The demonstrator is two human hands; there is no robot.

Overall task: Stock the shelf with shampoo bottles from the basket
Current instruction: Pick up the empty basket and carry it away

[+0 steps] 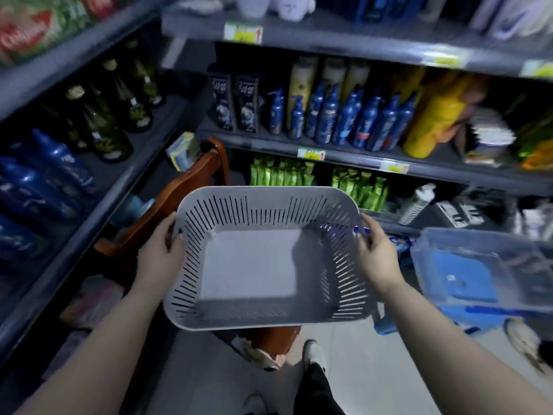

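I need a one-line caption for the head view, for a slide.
The left hand and right hand hold the empty grey basket by its sides, facing a shelf of blue shampoo bottles.

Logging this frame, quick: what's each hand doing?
Left hand: grips the basket by its left rim.
Right hand: grips its right rim.

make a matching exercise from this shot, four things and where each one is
Things:
1. grey basket
2. large yellow bottle
3. green packets
4. dark glass bottles

Places:
a. side shelf on the left
b. gripped by the left hand and right hand
c. middle shelf ahead
d. lower shelf ahead

Pairs: 1-b, 2-c, 3-d, 4-a
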